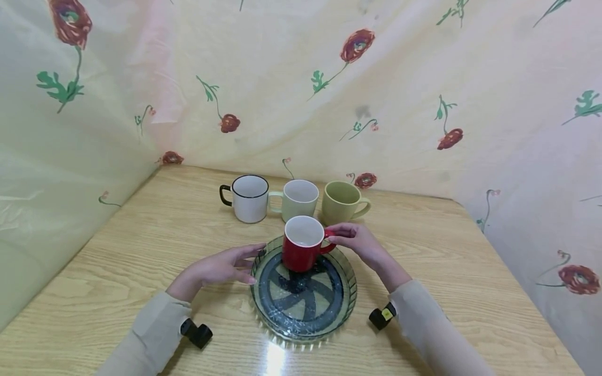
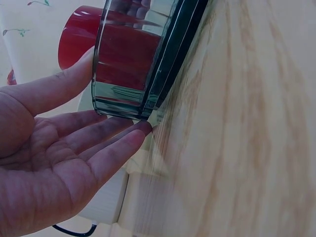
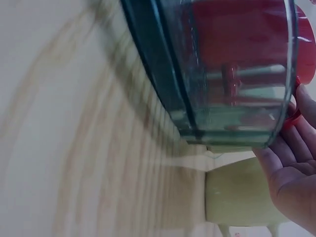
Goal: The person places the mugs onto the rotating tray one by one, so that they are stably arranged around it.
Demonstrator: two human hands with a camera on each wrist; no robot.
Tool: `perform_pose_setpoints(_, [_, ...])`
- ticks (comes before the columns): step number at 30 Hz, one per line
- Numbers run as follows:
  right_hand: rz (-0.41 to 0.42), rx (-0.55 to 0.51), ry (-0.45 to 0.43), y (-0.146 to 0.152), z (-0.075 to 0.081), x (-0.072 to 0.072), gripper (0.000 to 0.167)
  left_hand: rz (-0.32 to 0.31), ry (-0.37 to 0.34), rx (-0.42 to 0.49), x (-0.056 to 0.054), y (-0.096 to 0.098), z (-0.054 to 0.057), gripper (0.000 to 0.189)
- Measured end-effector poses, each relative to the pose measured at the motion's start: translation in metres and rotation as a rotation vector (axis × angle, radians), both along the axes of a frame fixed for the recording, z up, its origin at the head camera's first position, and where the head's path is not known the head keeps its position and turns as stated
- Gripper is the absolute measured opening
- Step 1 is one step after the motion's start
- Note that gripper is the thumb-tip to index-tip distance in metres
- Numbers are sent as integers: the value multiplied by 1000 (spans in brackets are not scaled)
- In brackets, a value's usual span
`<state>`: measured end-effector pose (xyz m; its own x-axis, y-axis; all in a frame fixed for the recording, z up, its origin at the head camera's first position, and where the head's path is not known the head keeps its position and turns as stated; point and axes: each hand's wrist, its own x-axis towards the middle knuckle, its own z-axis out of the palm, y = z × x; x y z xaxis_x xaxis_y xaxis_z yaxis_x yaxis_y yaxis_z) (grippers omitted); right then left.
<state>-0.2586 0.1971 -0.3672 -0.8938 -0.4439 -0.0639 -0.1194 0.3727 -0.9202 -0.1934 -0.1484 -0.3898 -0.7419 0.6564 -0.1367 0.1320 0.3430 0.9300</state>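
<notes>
Head view: the right hand [image 1: 359,241] pinches the handle [image 1: 327,249] of the red mug [image 1: 300,257], inside the glass dish [image 1: 350,298] towards the wooden tabletop's [image 1: 423,250] far edge; the left hand [image 1: 220,267] spreads at the dish's left side. One-sided lifting might tip the mug against glass. Flowered cloth [image 1: 277,78] hangs behind.

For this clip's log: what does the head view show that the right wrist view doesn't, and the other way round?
Only the head view: the white mug with the black rim, the pale inside of the red mug, and the dark swirl on the floor of the glass dish.

Only the right wrist view: the palm side of the right hand, and the red mug's side seen through the dish's clear wall.

Both: the right hand at the red mug's handle, the dish, the yellow-green mug and the wooden table.
</notes>
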Motion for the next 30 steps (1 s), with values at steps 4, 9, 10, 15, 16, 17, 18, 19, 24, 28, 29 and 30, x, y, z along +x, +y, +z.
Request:
perform_pose_setpoints(4, [-2,35,20,-1,2,1,41,4,3,-6,0,0,0,81])
perform_pose_setpoints(9, [-4,41,30,-2,4,3,40,4,6,-5,0,0,0,81])
perform_pose_setpoints(10, [-4,41,33,-2,4,3,40,5,3,-3,0,1,0,81])
perform_pose_setpoints(15, [0,26,46,1,2,3,40,8,0,-4,1,1,1,81])
perform_pose_setpoints(16, [-1,31,51,3,1,3,40,9,1,-5,1,1,1,81])
perform_pose_setpoints(17, [-6,31,55,4,1,3,40,10,0,-5,1,1,2,81])
perform_pose_setpoints(18, [-14,35,59,5,1,2,40,10,2,-5,1,1,2,81])
perform_pose_setpoints(19, [-28,41,65,7,1,2,40,12,1,-4,1,1,2,81])
perform_pose_setpoints(24, [-114,52,112,17,6,-2,41,23,-2,0,2,1,2,82])
perform_pose_setpoints(28, [-196,19,131,28,11,-4,46,35,-14,1,2,2,3,83])
perform_pose_setpoints(29, [-221,6,130,30,12,-4,47,36,-14,0,2,2,3,83])
perform_pose_setpoints(30, [-246,-7,122,32,12,-5,49,37,-15,-1,2,2,3,84])
